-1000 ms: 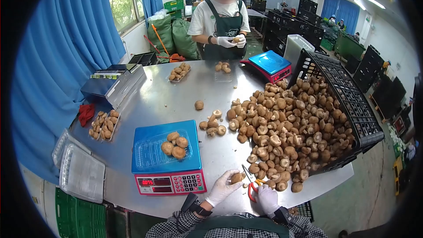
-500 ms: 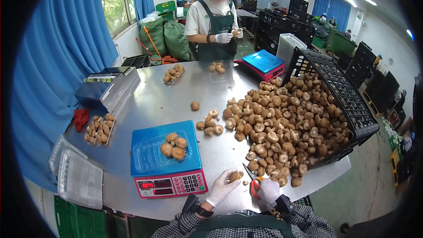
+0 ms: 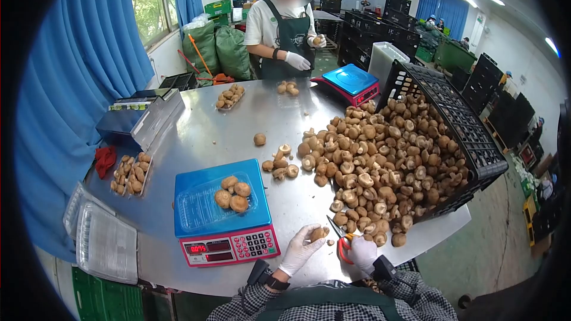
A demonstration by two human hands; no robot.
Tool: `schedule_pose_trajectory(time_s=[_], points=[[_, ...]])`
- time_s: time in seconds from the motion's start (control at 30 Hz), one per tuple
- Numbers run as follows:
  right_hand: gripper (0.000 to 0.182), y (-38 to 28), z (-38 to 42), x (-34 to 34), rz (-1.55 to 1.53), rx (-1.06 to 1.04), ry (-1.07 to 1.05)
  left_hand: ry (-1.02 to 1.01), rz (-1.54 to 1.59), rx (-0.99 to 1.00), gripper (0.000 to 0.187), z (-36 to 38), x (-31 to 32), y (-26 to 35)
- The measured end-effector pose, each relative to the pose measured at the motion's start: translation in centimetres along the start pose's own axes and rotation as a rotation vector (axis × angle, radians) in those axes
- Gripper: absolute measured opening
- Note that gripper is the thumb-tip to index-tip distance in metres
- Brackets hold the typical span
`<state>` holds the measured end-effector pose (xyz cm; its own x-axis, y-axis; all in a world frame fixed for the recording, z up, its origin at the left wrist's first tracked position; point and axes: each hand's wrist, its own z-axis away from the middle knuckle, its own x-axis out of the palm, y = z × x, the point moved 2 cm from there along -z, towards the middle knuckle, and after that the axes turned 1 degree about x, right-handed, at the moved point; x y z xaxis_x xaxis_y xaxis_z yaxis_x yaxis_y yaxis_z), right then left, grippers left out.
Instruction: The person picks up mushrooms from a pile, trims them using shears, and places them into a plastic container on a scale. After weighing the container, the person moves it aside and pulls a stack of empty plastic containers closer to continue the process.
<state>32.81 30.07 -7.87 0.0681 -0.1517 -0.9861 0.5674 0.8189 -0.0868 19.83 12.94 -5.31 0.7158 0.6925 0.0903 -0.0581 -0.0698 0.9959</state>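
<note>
My left hand (image 3: 300, 249), in a white glove, pinches a brown shiitake mushroom (image 3: 319, 233) above the metal table. To its right, my gloved right hand (image 3: 363, 254) is closed around scissors (image 3: 343, 247) with orange handles, their blades pointing up and left, away from me. The blades lie beside the mushroom, apart from it. A small stem piece (image 3: 330, 242) rests between the two hands. Left of them stands a blue-topped scale (image 3: 256, 226), its display reading 0.075. On the scale sits a clear plastic tray (image 3: 195, 209) holding several mushrooms (image 3: 231, 194).
A large mushroom heap (image 3: 380, 166) spills from a tipped black crate (image 3: 470, 137) on the right. Filled trays (image 3: 131, 175) and stacked clear trays (image 3: 107, 244) are at left. Across the metal table (image 3: 190, 137), a co-worker (image 3: 285, 35) stands near a second scale (image 3: 350, 80).
The view has shifted slightly. My hands keep almost the same pose with the mushroom and scissors. The co-worker's hands have moved apart, one lowering toward the table while the other holds a mushroom.
</note>
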Motion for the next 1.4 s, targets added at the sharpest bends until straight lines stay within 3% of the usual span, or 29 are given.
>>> schedule_pose_trajectory(time_s=[0.07, 0.13, 0.17, 0.2, 0.23, 0.27, 0.4, 0.67, 0.8, 0.9, 1.0, 1.07, 1.1, 1.23, 1.27, 1.33, 1.37, 1.4], points=[[0.039, 0.2, 0.1, -2.5, -0.12, -0.019, -0.056, -0.009, 0.041, 0.009, 0.04, 0.0, 0.0, -0.4], [0.044, 2.3, -0.9, -2.1, -0.538, 0.014, -0.281, -0.013, 0.06, 0.017, 0.04, -0.4, -0.3, -0.6], [0.033, 1.7, -0.6, -4.3, -0.808, -0.012, -0.389, -0.01, 0.08, 0.022, 0.039, -0.2, -0.4, -0.5], [0.027, 3.4, -1.4, -1.9, -0.955, -0.077, -0.426, 0.01, 0.187, -0.097, 0.037, -0.1, -0.3, 1.1], [0.028, 2.3, -0.9, -4.7, -1.11, -0.001, -0.515, 0.002, 0.212, -0.198, 0.04, 0.1, -0.4, 3.4], [0.029, 1.8, -0.5, -5.5, -1.347, -0.001, -0.526, -0.021, 0.175, -0.114, 0.045, -0.2, -0.9, 2.1], [0.044, 0.6, -1.3, -4.0, -2.066, -0.002, -0.645, -0.051, 0.679, -0.238, 0.052, -0.2, -1.2, 2.7], [0.04, 0.1, -1.2, -2.5, -2.195, 0.068, -0.662, 0.037, 0.769, -0.416, 0.052, 0.0, -0.4, 0.1], [0.05, 0.3, -2.1, -1.2, -2.333, 0.046, -0.79, 0.185, 0.785, -0.544, 0.049, 0.0, -0.2, -1.9], [0.051, 0.8, -1.9, -0.7, -2.298, 0.028, -0.831, 0.161, 0.905, -0.579, 0.047, 0.1, -0.1, -2.5], [0.05, 1.0, -1.7, -1.1, -2.042, 0.03, -0.668, 0.084, 0.913, -0.509, 0.047, 0.2, 0.1, -2.1], [0.039, 1.2, -1.0, -2.9, -1.749, -0.18, -0.698, 0.013, 0.92, -0.434, 0.048, 0.0, -0.1, -2.2], [0.034, 1.3, -0.8, -3.1, -1.685, -0.079, -0.691, -0.064, 0.926, -0.36, 0.049, -0.1, -0.1, -2.0], [0.029, 1.6, 1.2, -5.7, -1.313, -0.063, -0.54, -0.047, 0.763, -0.271, 0.05, 0.0, 0.0, 0.3], [0.035, 1.7, 1.6, -5.7, -1.278, 0.01, -0.636, -0.022, 0.69, -0.226, 0.05, 0.1, 0.1, 0.9], [0.046, 2.2, 2.1, -5.3, -1.11, -0.208, -0.497, 0.005, 0.614, -0.176, 0.05, 0.0, 0.3, 2.2], [0.06, 2.2, 2.2, -5.3, -1.038, -0.175, -0.538, 0.011, 0.592, -0.159, 0.05, 0.0, 0.5, 2.7], [0.06, 2.0, 2.2, -5.6, -1.039, -0.177, -0.538, 0.016, 0.571, -0.144, 0.051, 0.0, 0.7, 3.1]])
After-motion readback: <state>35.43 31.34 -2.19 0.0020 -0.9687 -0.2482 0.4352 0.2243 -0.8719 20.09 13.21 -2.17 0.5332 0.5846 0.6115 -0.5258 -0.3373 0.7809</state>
